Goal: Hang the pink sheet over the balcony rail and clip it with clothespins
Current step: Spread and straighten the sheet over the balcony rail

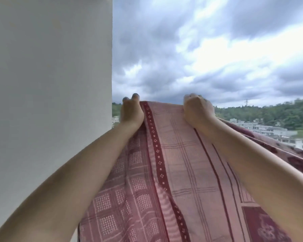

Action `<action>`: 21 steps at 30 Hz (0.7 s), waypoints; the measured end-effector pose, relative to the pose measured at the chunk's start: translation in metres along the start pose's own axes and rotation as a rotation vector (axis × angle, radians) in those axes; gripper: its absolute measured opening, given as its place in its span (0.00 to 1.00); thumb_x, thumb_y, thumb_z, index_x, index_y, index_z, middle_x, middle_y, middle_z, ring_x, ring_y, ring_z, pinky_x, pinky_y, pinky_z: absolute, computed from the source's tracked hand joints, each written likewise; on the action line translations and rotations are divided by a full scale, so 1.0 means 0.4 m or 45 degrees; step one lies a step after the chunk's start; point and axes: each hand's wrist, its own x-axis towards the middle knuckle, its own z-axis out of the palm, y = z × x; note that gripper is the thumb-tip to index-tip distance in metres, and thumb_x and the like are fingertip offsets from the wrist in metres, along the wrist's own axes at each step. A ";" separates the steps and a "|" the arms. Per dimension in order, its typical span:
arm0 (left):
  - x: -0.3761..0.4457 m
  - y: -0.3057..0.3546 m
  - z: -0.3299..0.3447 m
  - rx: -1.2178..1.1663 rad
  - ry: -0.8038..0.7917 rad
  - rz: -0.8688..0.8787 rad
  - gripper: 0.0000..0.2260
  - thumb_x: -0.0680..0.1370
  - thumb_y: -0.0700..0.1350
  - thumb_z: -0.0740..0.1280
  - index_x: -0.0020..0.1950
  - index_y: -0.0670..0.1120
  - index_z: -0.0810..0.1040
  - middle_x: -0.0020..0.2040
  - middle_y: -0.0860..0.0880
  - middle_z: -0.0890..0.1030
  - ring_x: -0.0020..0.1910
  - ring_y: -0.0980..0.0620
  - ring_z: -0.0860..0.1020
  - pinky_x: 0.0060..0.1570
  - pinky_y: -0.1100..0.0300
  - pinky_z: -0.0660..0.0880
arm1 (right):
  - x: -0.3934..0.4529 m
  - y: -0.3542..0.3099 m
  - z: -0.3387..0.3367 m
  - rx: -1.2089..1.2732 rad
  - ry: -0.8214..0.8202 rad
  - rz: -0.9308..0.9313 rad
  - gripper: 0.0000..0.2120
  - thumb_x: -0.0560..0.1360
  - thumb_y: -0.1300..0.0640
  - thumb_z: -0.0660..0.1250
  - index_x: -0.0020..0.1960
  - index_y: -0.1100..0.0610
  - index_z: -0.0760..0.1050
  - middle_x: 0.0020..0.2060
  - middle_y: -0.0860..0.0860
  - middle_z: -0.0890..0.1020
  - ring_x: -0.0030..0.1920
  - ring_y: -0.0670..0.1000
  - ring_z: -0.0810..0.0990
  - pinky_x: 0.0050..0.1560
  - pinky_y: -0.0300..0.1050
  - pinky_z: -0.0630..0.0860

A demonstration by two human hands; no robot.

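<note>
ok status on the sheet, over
Left hand and right hand both grip pink sheet top edge. Held up. No rail or clothespins in view.

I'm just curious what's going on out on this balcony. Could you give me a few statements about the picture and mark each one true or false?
1. Both hands hold the top edge of the pink sheet. True: the left hand and the right hand each have a grip on it.
2. A white wall stands to the person's left. True.
3. A clothespin is already clipped on the sheet. False: no clothespin shows anywhere.
4. The sky is clear and blue. False: the sky is full of grey and white clouds.
5. The sheet is plain, with no pattern. False: it has checks and dark red bands.
</note>
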 end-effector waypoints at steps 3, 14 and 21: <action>0.021 0.034 0.087 0.099 -0.403 0.053 0.12 0.78 0.36 0.53 0.61 0.35 0.66 0.59 0.34 0.70 0.52 0.39 0.73 0.49 0.52 0.70 | 0.019 0.043 0.049 -0.081 -0.317 0.007 0.14 0.75 0.63 0.54 0.57 0.65 0.73 0.56 0.60 0.78 0.53 0.58 0.78 0.49 0.47 0.74; -0.220 -0.041 -0.056 0.081 -0.728 0.459 0.19 0.78 0.47 0.60 0.27 0.47 0.65 0.26 0.50 0.68 0.27 0.54 0.66 0.29 0.62 0.61 | -0.252 0.050 -0.025 0.583 -0.890 -0.556 0.13 0.71 0.50 0.66 0.53 0.55 0.77 0.44 0.47 0.80 0.45 0.50 0.79 0.51 0.45 0.77; -0.435 -0.147 -0.125 0.465 -0.077 0.642 0.24 0.64 0.56 0.73 0.53 0.43 0.77 0.50 0.44 0.80 0.50 0.45 0.76 0.44 0.47 0.78 | -0.339 0.051 0.025 0.456 -0.091 -0.680 0.14 0.70 0.51 0.68 0.51 0.58 0.80 0.42 0.53 0.82 0.44 0.53 0.80 0.45 0.50 0.80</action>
